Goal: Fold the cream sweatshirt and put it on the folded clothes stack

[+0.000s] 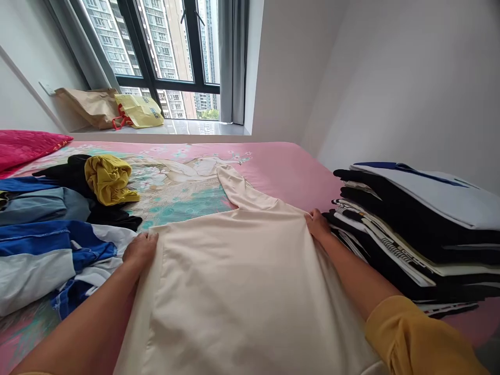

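A cream shirt [234,281] lies spread over the bed in front of me, its near part running out of the bottom of the view. One sleeve [238,187] stretches away toward the window. My left hand [141,249] is closed on the shirt's left edge, fingers curled over the fabric. On the opposite side, my right hand [317,225] pinches the right edge near the far corner. Shallow creases cross the cloth between both hands. Right beside my right hand rises a stack of folded clothes [414,229], mostly black and white.
Loose clothes lie at left: a blue and white garment [42,250], a grey-blue one [50,205] and a mustard bundle [109,179]. A red pillow [27,148] rests behind them on the pink floral bedsheet [281,169]. Paper bag [94,107] and yellow bag [142,110] occupy the windowsill.
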Motion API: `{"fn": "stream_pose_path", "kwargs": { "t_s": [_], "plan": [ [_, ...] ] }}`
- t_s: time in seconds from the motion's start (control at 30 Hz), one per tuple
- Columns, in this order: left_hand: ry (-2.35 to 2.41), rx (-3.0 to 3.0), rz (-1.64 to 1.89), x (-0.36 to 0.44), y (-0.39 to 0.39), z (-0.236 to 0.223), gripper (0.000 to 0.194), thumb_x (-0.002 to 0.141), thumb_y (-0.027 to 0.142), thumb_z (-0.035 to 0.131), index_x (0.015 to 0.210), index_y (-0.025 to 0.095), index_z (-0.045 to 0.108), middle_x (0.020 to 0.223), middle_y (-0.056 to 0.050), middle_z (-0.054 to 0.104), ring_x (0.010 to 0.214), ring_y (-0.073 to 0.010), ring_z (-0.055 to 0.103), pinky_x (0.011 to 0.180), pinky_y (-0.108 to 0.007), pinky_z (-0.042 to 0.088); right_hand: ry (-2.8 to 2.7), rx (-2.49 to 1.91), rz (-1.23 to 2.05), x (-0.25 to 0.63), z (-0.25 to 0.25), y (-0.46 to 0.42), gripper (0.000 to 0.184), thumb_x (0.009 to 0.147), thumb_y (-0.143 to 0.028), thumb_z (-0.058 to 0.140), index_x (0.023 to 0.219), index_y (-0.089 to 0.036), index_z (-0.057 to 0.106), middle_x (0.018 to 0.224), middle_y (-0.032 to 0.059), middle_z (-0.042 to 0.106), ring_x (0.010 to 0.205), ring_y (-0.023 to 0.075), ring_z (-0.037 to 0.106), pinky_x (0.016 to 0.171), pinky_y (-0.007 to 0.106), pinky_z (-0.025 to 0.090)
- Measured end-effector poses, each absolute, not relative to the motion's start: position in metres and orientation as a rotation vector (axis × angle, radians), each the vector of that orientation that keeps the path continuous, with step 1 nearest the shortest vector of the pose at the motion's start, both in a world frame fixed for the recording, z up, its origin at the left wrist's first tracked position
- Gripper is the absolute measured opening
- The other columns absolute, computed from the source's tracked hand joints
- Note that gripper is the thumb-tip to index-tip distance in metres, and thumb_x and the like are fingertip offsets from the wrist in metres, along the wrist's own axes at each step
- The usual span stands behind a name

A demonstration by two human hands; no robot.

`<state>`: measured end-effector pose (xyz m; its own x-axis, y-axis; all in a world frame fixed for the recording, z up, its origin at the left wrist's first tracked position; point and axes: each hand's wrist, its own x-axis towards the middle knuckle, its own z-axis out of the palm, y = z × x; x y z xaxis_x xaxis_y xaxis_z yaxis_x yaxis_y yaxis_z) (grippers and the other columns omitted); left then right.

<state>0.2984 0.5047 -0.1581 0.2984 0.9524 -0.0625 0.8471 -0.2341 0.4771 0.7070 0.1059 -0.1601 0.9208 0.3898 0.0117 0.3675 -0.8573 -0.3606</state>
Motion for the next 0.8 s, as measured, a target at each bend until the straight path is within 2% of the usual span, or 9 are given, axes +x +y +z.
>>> {"fn": "stream_pose_path", "kwargs": {
  "t_s": [0.1, 0.17, 0.23, 0.37, 0.47, 0.53, 0.67, 0.8],
  "plan": [
    [1.696, 2.243, 0.184, 0.303, 0.5, -0.169, 0.054, 0.082, 0.059, 0.031, 0.107, 0.019, 0.056, 0.116, -0.021, 0.059, 0.106, -0.0412, 0.055, 0.082, -0.05, 0.043, -0.559, -2.784, 0.091, 0.716, -0.17, 0.103, 0.036, 0.093, -0.039, 0.033, 0.113, -0.014, 0.05, 0.1, 0.0165, 0.063, 0.094, 0.0248, 0.059, 0.079, 0.035, 0.039],
    [1.739, 2.301, 0.096, 0.305, 0.498, -0.173, 0.06, 0.084, 0.061, 0.022, 0.112, 0.019, 0.054, 0.118, -0.021, 0.059, 0.107, -0.041, 0.055, 0.082, -0.05, 0.044, -0.566, -2.807, 0.105, 0.72, -0.176, 0.103, 0.037, 0.093, -0.04, 0.032, 0.111, -0.014, 0.051, 0.101, 0.0172, 0.063, 0.096, 0.0251, 0.059, 0.08, 0.036, 0.039],
    [1.754, 2.328, 0.06, 0.306, 0.498, -0.173, 0.062, 0.084, 0.062, 0.02, 0.114, 0.019, 0.054, 0.117, -0.021, 0.059, 0.106, -0.0406, 0.056, 0.081, -0.049, 0.045, -0.557, -2.816, 0.124, 0.722, -0.178, 0.105, 0.039, 0.094, -0.042, 0.031, 0.11, -0.014, 0.052, 0.102, 0.0176, 0.063, 0.098, 0.0257, 0.058, 0.081, 0.037, 0.04],
    [1.752, 2.317, 0.001, 0.309, 0.497, -0.166, 0.064, 0.083, 0.062, 0.025, 0.119, 0.017, 0.052, 0.117, -0.021, 0.06, 0.106, -0.0403, 0.057, 0.08, -0.048, 0.046, -0.586, -2.792, 0.162, 0.715, -0.168, 0.101, 0.039, 0.091, -0.04, 0.037, 0.114, -0.011, 0.051, 0.112, 0.0176, 0.061, 0.108, 0.0265, 0.054, 0.089, 0.035, 0.039],
    [1.731, 2.3, 0.002, 0.31, 0.49, -0.161, 0.073, 0.08, 0.065, 0.033, 0.129, 0.013, 0.043, 0.125, -0.022, 0.055, 0.111, -0.0425, 0.053, 0.084, -0.051, 0.045, -0.646, -2.734, 0.124, 0.692, -0.161, 0.074, 0.047, 0.089, -0.032, 0.038, 0.131, -0.011, 0.038, 0.129, 0.0156, 0.052, 0.118, 0.022, 0.048, 0.095, 0.029, 0.037],
    [1.703, 2.295, 0.012, 0.307, 0.481, -0.159, 0.075, 0.08, 0.065, 0.034, 0.132, 0.01, 0.04, 0.128, -0.023, 0.053, 0.114, -0.0423, 0.051, 0.088, -0.051, 0.044, -0.676, -2.67, 0.09, 0.668, -0.162, 0.042, 0.051, 0.088, -0.029, 0.037, 0.136, -0.011, 0.03, 0.127, 0.0138, 0.054, 0.114, 0.0209, 0.051, 0.093, 0.028, 0.039],
    [1.637, 2.291, 0.136, 0.295, 0.452, -0.154, 0.068, 0.081, 0.054, 0.041, 0.132, 0.008, 0.039, 0.128, -0.025, 0.052, 0.117, -0.0383, 0.05, 0.093, -0.046, 0.042, -0.751, -2.679, -0.06, 0.62, -0.173, -0.034, 0.042, 0.088, -0.03, 0.037, 0.125, -0.011, 0.045, 0.111, 0.0134, 0.06, 0.104, 0.024, 0.054, 0.091, 0.033, 0.04],
    [1.676, 2.303, 0.23, 0.288, 0.399, -0.146, 0.07, 0.081, 0.048, 0.044, 0.139, 0.01, 0.03, 0.137, -0.024, 0.043, 0.126, -0.0387, 0.04, 0.098, -0.055, 0.034, -0.699, -2.752, -0.102, 0.596, -0.176, -0.069, 0.037, 0.089, -0.033, 0.039, 0.117, -0.012, 0.05, 0.115, 0.013, 0.059, 0.109, 0.0241, 0.052, 0.093, 0.032, 0.037]
  ]
}}
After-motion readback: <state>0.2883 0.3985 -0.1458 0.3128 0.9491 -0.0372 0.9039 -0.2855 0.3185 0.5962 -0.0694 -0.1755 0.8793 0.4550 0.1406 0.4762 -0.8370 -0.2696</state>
